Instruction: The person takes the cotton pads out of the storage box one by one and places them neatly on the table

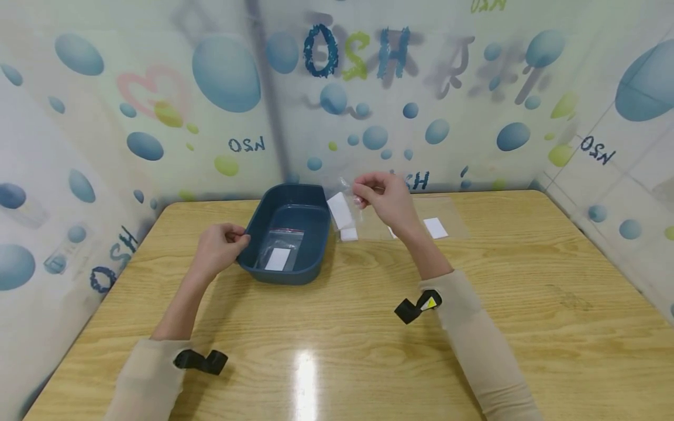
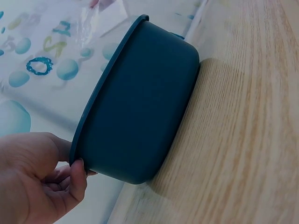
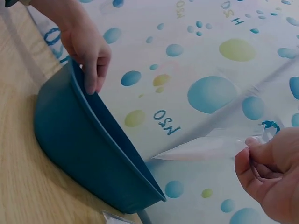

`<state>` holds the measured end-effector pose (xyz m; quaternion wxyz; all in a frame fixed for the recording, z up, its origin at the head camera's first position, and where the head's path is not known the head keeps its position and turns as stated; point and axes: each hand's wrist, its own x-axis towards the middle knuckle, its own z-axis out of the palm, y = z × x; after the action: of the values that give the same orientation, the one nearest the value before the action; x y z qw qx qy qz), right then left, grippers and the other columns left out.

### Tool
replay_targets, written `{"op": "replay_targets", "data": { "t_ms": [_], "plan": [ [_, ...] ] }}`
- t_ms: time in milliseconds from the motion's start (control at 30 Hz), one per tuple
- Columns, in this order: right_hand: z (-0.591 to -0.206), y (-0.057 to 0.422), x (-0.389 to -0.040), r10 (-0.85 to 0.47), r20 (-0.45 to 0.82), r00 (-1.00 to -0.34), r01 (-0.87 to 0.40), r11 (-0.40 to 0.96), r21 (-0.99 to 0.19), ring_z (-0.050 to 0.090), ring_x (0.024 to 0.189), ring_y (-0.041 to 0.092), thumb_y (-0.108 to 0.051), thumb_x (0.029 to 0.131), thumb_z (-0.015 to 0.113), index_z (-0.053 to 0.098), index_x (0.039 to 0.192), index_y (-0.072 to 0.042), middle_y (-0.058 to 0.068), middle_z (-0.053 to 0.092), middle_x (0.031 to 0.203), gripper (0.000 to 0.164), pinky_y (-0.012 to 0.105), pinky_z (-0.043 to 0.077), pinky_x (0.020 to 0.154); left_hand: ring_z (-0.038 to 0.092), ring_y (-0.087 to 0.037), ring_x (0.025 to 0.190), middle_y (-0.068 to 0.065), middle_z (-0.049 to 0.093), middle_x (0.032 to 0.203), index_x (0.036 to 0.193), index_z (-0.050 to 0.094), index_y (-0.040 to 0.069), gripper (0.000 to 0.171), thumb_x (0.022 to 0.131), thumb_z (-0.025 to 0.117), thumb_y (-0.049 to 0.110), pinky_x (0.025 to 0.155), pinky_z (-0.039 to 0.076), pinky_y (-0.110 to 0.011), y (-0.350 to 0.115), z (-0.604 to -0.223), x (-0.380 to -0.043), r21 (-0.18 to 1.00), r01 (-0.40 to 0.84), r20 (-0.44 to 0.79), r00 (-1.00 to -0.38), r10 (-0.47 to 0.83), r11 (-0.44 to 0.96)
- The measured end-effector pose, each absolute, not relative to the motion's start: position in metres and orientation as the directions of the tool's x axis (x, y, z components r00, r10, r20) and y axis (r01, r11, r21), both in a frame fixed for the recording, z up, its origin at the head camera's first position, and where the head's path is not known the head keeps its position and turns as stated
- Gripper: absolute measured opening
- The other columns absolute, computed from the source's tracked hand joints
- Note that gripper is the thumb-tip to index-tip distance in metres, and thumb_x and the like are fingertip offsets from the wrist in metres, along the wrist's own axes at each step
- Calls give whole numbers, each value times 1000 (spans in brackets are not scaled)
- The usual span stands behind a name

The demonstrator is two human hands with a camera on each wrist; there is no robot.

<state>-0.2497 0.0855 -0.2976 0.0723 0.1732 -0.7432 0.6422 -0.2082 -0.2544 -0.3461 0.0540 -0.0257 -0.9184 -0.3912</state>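
My left hand [image 1: 217, 248] pinches the left rim of a dark blue plastic basin [image 1: 284, 278], thumb and fingers on either side of the edge, as the left wrist view shows. The basin stands on the table near the wall. Inside it lies a clear zip bag [image 1: 280, 248] with a white card in it. Just above the basin's right side, my right hand [image 1: 392, 202] holds another clear plastic bag [image 1: 341, 210] between thumb and fingertips, with a white card inside. The right wrist view shows this bag [image 3: 205, 147] hanging apart from the rim.
Behind my right hand, clear plastic bags with white cards [image 1: 434, 228] lie along the back of the wooden table [image 1: 368, 351]. Another white piece [image 1: 348, 234] is close to the basin's right wall. A patterned wall covering [image 1: 295, 117] rises directly behind the table.
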Motion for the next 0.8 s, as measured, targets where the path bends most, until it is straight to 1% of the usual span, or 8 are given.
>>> {"op": "replay_targets", "data": {
  "t_ms": [233, 367, 500, 633, 800],
  "plan": [
    [-291, 102, -253, -117, 352, -929, -364, 101, -926, 60, 70, 14, -8, 96, 69, 69, 104, 10, 8, 65, 83, 19, 24, 56, 67, 60, -12, 66, -19, 65, 90, 113, 65, -15, 29, 96, 61, 8, 53, 55, -24, -255, -347, -208, 718, 89, 121, -993, 3, 691],
    [-287, 110, -254, -87, 360, -929, -367, 75, -927, 58, 68, 13, -5, 95, 70, 68, 103, 11, 4, 64, 80, 19, 22, 55, 65, 60, -12, 66, -18, 65, 90, 113, 65, -15, 29, 97, 61, 8, 53, 55, -24, -254, -347, -208, 716, 91, 121, -993, 5, 692],
    [-285, 118, -257, -55, 363, -930, -367, 75, -927, 58, 70, 11, -5, 95, 70, 67, 103, 12, 0, 64, 80, 19, 20, 55, 66, 60, -12, 67, -18, 65, 90, 113, 65, -15, 29, 97, 61, 9, 54, 56, -24, -254, -347, -208, 716, 88, 117, -993, 4, 692],
    [-281, 128, -260, -19, 348, -937, -349, 78, -934, 58, 73, 11, -6, 95, 70, 67, 102, 10, 0, 64, 83, 19, 19, 54, 68, 60, -12, 68, -18, 65, 90, 113, 65, -15, 29, 97, 61, 9, 54, 56, -24, -254, -347, -208, 718, 85, 115, -993, 2, 690],
    [-278, 140, -260, 16, 321, -947, -321, 23, -947, 58, 73, 11, -7, 94, 71, 69, 102, 8, 2, 67, 85, 17, 19, 53, 67, 60, -13, 69, -19, 65, 91, 113, 65, -15, 29, 97, 61, 8, 54, 56, -24, -254, -348, -208, 713, 88, 122, -993, 1, 696]
  ]
}}
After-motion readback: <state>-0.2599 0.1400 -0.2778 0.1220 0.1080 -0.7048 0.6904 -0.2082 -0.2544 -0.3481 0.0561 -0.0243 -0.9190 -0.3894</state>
